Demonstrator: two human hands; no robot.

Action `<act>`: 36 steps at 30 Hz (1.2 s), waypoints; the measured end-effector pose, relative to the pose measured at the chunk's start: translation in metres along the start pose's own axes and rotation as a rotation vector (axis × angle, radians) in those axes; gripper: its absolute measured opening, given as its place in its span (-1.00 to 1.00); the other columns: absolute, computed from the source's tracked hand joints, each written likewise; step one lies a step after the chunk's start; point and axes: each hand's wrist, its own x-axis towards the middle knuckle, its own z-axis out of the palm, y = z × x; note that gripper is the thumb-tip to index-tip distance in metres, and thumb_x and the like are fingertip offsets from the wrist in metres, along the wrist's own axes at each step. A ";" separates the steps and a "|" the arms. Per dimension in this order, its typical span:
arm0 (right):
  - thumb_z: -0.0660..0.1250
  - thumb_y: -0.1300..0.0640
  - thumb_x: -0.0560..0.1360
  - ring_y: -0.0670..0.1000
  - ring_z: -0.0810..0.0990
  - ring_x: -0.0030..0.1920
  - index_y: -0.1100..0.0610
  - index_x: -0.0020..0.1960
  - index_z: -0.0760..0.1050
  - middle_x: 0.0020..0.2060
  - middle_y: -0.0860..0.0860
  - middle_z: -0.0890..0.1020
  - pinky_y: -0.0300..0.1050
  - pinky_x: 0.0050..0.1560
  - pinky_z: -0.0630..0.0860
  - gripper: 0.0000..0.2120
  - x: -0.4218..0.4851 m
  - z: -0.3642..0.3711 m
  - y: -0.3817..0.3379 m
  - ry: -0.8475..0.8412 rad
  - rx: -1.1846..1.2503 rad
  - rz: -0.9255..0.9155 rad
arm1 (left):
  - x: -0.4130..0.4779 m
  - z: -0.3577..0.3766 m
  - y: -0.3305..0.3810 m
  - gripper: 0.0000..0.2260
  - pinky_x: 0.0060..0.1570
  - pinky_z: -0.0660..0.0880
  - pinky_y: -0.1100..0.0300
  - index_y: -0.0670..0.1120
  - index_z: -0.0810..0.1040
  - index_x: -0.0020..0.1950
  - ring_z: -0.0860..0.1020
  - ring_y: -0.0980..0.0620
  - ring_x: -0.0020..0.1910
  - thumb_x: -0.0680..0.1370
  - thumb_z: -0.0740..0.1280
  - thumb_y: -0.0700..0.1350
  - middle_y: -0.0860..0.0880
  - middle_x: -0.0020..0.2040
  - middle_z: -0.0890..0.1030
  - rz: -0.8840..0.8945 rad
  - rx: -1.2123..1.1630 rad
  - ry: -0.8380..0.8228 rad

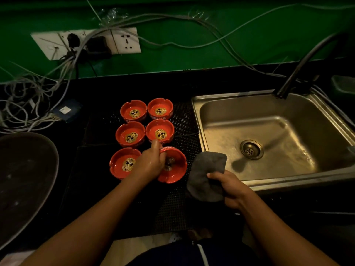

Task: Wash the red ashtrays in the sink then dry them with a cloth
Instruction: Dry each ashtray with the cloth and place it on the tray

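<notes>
1. The near-right red ashtray (177, 169) sits upright on the black mesh mat (172, 208). It is at the front of a block of six, two across and three deep, just left of the sink.
2. The left hand (151, 162) grips this ashtray at its far-left rim, with the thumb over the outside and the fingers hooked down into the bowl.
3. The near-left ashtray (123, 164), middle-left ashtray (130, 134), middle-right ashtray (160, 131), far-left ashtray (133, 110) and far-right ashtray (160, 108) stand upright, each showing a gold skull emblem.
4. The right hand (230, 187) holds a grey cloth (205, 173), thumb on top and fingers curled beneath. The cloth is between the gripped ashtray and the sink's front-left corner.
5. The steel sink (230, 120) lies to the right, with water running across its floor near the drain (251, 149).
6. A dark faucet (299, 68) rises from the back rim.
7. Behind are a green wall (211, 54), a white socket panel (126, 41) and tangled grey cables (28, 96). A dark round tray (25, 179) lies at the left.
</notes>
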 end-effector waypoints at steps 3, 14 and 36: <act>0.19 0.38 0.52 0.17 0.65 -0.16 0.25 0.08 0.51 -0.15 0.23 0.67 0.11 0.03 0.56 -0.80 0.004 -0.003 0.002 0.072 -0.033 -0.022 | -0.005 0.007 0.005 -0.77 -0.14 0.51 0.14 -0.02 0.31 0.19 0.55 0.01 -0.10 0.58 0.27 -0.15 0.03 -0.04 0.52 -0.085 -0.206 -0.033; 0.25 0.28 0.52 0.15 0.69 -0.13 0.20 0.15 0.53 -0.06 0.21 0.69 0.06 -0.10 0.63 -0.78 0.000 -0.014 -0.012 0.160 0.148 -0.092 | 0.002 0.007 0.032 -0.69 -0.13 0.41 0.22 -0.10 0.48 0.16 0.50 0.03 -0.04 0.46 0.31 -0.35 -0.03 0.00 0.55 0.179 -0.161 0.083; 0.27 -0.04 0.53 0.11 0.35 0.24 -0.06 0.48 0.25 0.30 0.01 0.29 -0.05 0.32 0.34 -0.47 -0.021 0.050 -0.041 0.117 -1.533 -0.666 | -0.020 0.016 0.038 -0.40 0.00 0.57 -0.01 -0.15 0.56 0.25 0.61 -0.17 0.09 0.37 0.38 0.23 -0.23 0.16 0.60 -0.516 -1.562 -0.363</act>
